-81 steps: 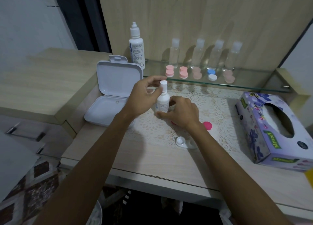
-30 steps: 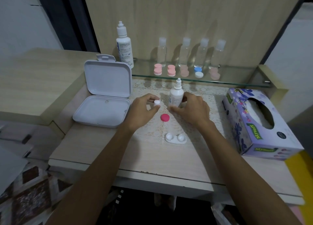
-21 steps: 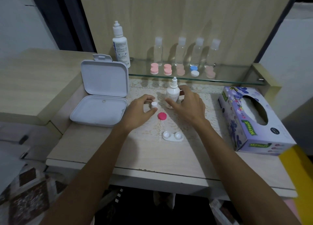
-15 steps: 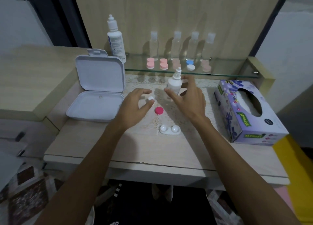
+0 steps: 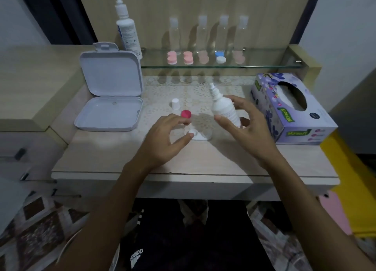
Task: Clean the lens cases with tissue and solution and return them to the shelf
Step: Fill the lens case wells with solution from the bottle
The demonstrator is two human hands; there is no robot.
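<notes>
Both hands work over the white lens case (image 5: 198, 135), which lies on the lace mat near the table's front. The right hand (image 5: 247, 132) grasps a small white solution bottle (image 5: 223, 107), uncapped and tilted nozzle up and leftward, probably about to drip into the wells. The left hand (image 5: 166, 140) hovers with loose fingers, thumb tip at the case's edge, holding nothing, seemingly to steady it. A pink cap (image 5: 186, 114) and the bottle's white cap (image 5: 175, 103) sit just behind, set aside. To the right, the tissue box (image 5: 289, 111) reads something like "Mysoft".
</notes>
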